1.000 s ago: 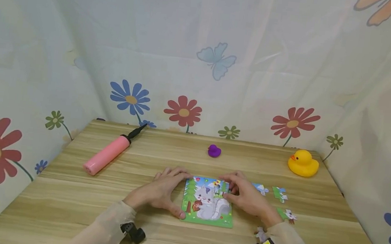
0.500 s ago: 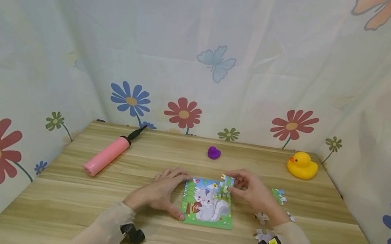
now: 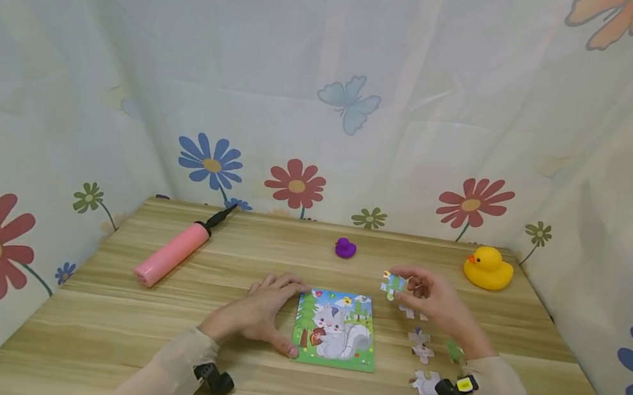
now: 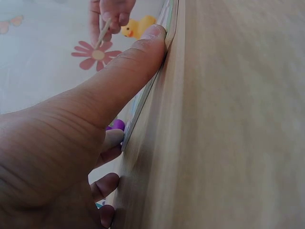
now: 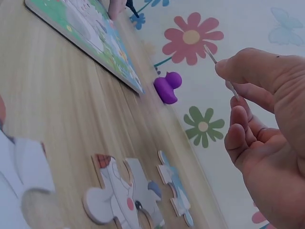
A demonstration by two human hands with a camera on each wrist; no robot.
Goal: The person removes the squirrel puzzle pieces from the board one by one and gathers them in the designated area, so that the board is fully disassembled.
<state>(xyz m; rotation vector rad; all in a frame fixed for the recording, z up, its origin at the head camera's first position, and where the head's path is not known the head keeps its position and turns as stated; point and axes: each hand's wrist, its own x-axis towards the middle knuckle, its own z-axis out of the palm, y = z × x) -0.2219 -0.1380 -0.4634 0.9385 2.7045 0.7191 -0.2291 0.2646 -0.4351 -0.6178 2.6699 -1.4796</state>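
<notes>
A square puzzle board (image 3: 334, 328) with a grey squirrel picture lies flat on the wooden table. My left hand (image 3: 255, 312) rests at its left side, the straight thumb on the near left corner and the index finger touching the far left corner. To the right of the board and above the table, my right hand (image 3: 438, 304) pinches a jigsaw piece (image 3: 393, 285) between thumb and fingers. That piece, blue and green, is tilted upright and shows edge-on in the right wrist view. Several loose jigsaw pieces (image 3: 421, 345) lie below the right hand, some partly hidden by its wrist.
At the back of the table (image 3: 265, 243) sits a small purple duck (image 3: 345, 247), with a larger yellow duck (image 3: 488, 268) at the back right. A pink hand pump (image 3: 174, 252) with a black nozzle lies on the left. Flowered cloth (image 3: 245, 100) surrounds the table.
My right hand has lifted the jigsaw piece off the board's far right corner and carried it rightward. The printed picture now shows there. The left hand stays in place.
</notes>
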